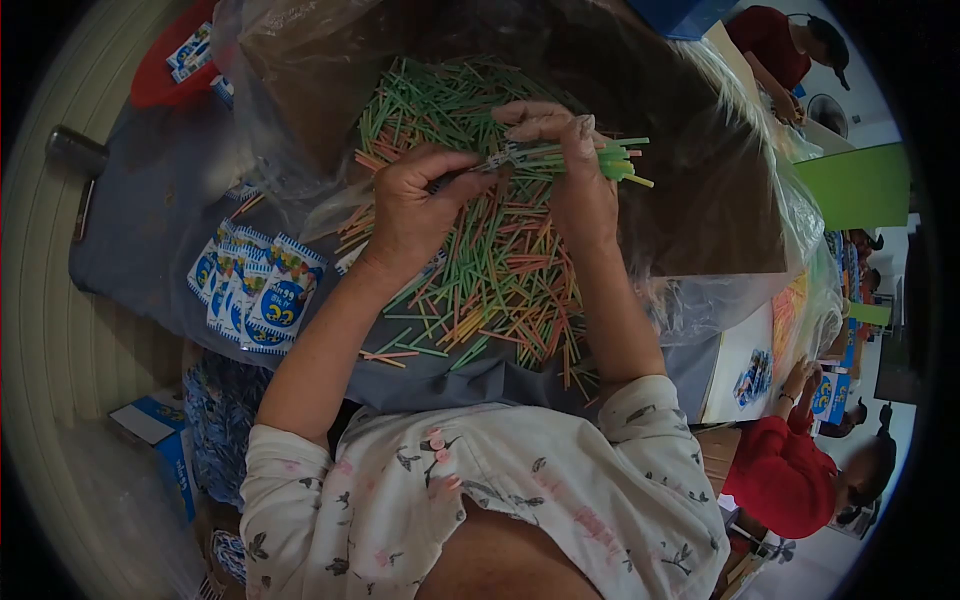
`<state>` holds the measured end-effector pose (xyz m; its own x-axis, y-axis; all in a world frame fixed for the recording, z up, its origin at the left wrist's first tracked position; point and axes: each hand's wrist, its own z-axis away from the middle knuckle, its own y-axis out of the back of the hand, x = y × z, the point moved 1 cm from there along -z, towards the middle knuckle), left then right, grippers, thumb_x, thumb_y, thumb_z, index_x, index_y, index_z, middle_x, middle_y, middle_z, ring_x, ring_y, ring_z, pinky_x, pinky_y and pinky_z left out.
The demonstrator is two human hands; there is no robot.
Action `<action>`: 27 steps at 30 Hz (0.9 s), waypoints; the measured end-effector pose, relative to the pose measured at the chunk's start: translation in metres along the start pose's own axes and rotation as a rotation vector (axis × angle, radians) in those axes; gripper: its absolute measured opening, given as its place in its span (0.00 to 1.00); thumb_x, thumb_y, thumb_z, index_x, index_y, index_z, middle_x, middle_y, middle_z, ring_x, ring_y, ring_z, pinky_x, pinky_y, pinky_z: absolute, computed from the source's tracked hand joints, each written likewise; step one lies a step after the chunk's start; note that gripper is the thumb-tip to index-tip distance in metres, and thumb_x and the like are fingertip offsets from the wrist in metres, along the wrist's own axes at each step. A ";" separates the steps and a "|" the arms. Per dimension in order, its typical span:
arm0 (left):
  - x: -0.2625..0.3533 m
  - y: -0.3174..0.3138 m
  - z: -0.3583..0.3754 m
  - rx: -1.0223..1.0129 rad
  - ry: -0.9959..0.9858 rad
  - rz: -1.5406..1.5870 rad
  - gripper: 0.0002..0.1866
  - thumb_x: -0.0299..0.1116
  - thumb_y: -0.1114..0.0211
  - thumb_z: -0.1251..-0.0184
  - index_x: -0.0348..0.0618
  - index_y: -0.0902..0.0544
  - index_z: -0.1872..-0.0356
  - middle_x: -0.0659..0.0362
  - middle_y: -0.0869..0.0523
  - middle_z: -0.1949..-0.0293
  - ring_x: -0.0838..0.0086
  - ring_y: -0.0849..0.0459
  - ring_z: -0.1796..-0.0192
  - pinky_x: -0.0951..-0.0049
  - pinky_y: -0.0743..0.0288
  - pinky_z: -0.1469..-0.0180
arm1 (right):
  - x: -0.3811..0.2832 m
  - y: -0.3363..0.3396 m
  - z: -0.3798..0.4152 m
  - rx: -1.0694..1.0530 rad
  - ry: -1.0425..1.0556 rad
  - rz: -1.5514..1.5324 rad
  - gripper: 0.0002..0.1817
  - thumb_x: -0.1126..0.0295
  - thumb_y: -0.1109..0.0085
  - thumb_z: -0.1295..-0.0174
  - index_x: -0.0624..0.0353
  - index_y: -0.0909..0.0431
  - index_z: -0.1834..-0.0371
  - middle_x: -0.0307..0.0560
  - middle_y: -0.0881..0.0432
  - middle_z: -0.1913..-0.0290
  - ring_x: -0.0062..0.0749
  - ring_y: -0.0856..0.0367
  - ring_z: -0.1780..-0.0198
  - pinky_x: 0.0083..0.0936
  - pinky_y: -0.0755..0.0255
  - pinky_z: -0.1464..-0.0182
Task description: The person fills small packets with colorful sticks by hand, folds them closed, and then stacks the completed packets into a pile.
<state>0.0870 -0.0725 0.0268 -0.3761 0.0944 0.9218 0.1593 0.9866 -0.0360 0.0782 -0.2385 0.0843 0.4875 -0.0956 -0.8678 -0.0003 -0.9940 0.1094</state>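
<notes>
Both of my hands are raised over a loose heap of thin green, orange and pink sticks. My left hand pinches the edge of a small printed packet between thumb and fingers. My right hand is closed round a bundle of coloured sticks, mostly green, whose far ends stick out to the right. The bundle's other end meets the packet between my hands. Left of my forearm, several blue-and-white packets lie overlapping on the grey cloth.
Behind the heap stands an open cardboard box lined with clear plastic. A red basin with packets is at the upper left. On the right, a person in red sits by more packets; another person is farther up.
</notes>
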 end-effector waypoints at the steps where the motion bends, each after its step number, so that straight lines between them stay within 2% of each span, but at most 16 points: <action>1: 0.002 0.000 0.001 -0.003 -0.015 0.011 0.08 0.22 0.26 0.44 0.36 0.12 0.63 0.58 0.13 0.68 0.76 0.16 0.65 0.76 0.24 0.62 | 0.000 -0.001 0.000 -0.001 -0.057 -0.006 0.32 0.49 0.67 0.21 0.66 0.19 0.63 0.60 0.18 0.49 0.42 0.21 0.47 0.40 0.29 0.41; 5: 0.005 0.005 0.003 -0.033 -0.106 -0.081 0.08 0.21 0.26 0.46 0.36 0.12 0.63 0.58 0.14 0.68 0.75 0.16 0.65 0.75 0.24 0.62 | 0.005 0.004 -0.003 -0.014 -0.008 -0.046 0.32 0.49 0.67 0.21 0.65 0.19 0.63 0.59 0.17 0.51 0.42 0.21 0.47 0.40 0.30 0.39; 8: 0.006 0.009 0.004 -0.029 -0.053 -0.052 0.09 0.21 0.25 0.46 0.36 0.12 0.63 0.58 0.14 0.68 0.74 0.16 0.65 0.74 0.24 0.61 | 0.007 0.006 -0.004 -0.014 -0.037 -0.191 0.31 0.50 0.67 0.21 0.65 0.19 0.63 0.60 0.17 0.52 0.42 0.21 0.46 0.39 0.31 0.38; 10: 0.005 0.010 0.005 -0.031 -0.064 -0.054 0.09 0.22 0.25 0.46 0.36 0.12 0.63 0.58 0.14 0.68 0.73 0.16 0.65 0.74 0.24 0.61 | 0.007 0.003 -0.004 0.019 -0.068 -0.213 0.31 0.48 0.62 0.22 0.64 0.17 0.65 0.52 0.14 0.56 0.37 0.18 0.50 0.35 0.30 0.41; 11: 0.005 0.010 0.006 -0.035 -0.077 -0.054 0.08 0.22 0.25 0.46 0.36 0.12 0.64 0.58 0.14 0.67 0.73 0.15 0.64 0.74 0.24 0.61 | 0.005 0.001 -0.004 0.021 -0.069 -0.215 0.31 0.48 0.62 0.22 0.64 0.17 0.65 0.52 0.14 0.56 0.37 0.18 0.50 0.35 0.30 0.41; 14: 0.002 0.010 0.007 -0.045 -0.091 -0.041 0.09 0.22 0.25 0.46 0.36 0.12 0.63 0.57 0.14 0.67 0.72 0.15 0.64 0.74 0.23 0.61 | 0.002 -0.007 -0.004 0.008 -0.067 -0.044 0.31 0.48 0.61 0.23 0.65 0.16 0.64 0.51 0.14 0.57 0.37 0.18 0.50 0.35 0.30 0.41; 16: 0.007 0.010 0.007 -0.059 -0.110 -0.081 0.08 0.22 0.25 0.46 0.37 0.12 0.63 0.57 0.14 0.67 0.71 0.15 0.64 0.74 0.23 0.61 | 0.004 -0.009 -0.004 -0.058 -0.076 0.076 0.32 0.50 0.70 0.21 0.63 0.19 0.64 0.52 0.14 0.53 0.37 0.20 0.48 0.35 0.32 0.40; 23: 0.002 0.010 0.005 -0.026 -0.104 -0.091 0.08 0.22 0.26 0.45 0.37 0.12 0.63 0.58 0.13 0.67 0.73 0.15 0.64 0.74 0.23 0.61 | 0.008 -0.002 -0.005 -0.063 -0.090 0.075 0.30 0.50 0.68 0.21 0.62 0.19 0.62 0.51 0.14 0.55 0.37 0.20 0.49 0.34 0.32 0.40; 25: -0.005 0.011 0.005 -0.011 -0.082 -0.051 0.09 0.22 0.26 0.45 0.37 0.12 0.62 0.58 0.13 0.67 0.74 0.15 0.64 0.75 0.23 0.61 | 0.010 0.000 -0.006 0.151 -0.164 -0.331 0.27 0.48 0.55 0.24 0.64 0.18 0.58 0.48 0.15 0.64 0.35 0.18 0.57 0.35 0.28 0.44; 26: -0.008 0.012 0.005 0.004 -0.057 -0.013 0.09 0.22 0.26 0.45 0.37 0.12 0.62 0.58 0.13 0.67 0.74 0.15 0.64 0.75 0.23 0.61 | 0.010 0.002 -0.007 0.149 -0.166 -0.332 0.27 0.48 0.55 0.24 0.64 0.18 0.58 0.48 0.15 0.64 0.35 0.18 0.57 0.35 0.28 0.44; 27: -0.008 0.013 0.006 0.006 -0.055 -0.014 0.09 0.22 0.26 0.45 0.37 0.12 0.62 0.58 0.13 0.67 0.74 0.15 0.64 0.75 0.23 0.61 | 0.010 0.005 -0.008 0.136 -0.130 -0.417 0.26 0.49 0.53 0.25 0.64 0.19 0.58 0.45 0.19 0.69 0.33 0.20 0.62 0.35 0.27 0.46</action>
<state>0.0867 -0.0598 0.0169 -0.4281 0.0877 0.8995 0.1487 0.9885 -0.0256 0.0900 -0.2435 0.0801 0.3567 0.3172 -0.8787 0.0544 -0.9461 -0.3194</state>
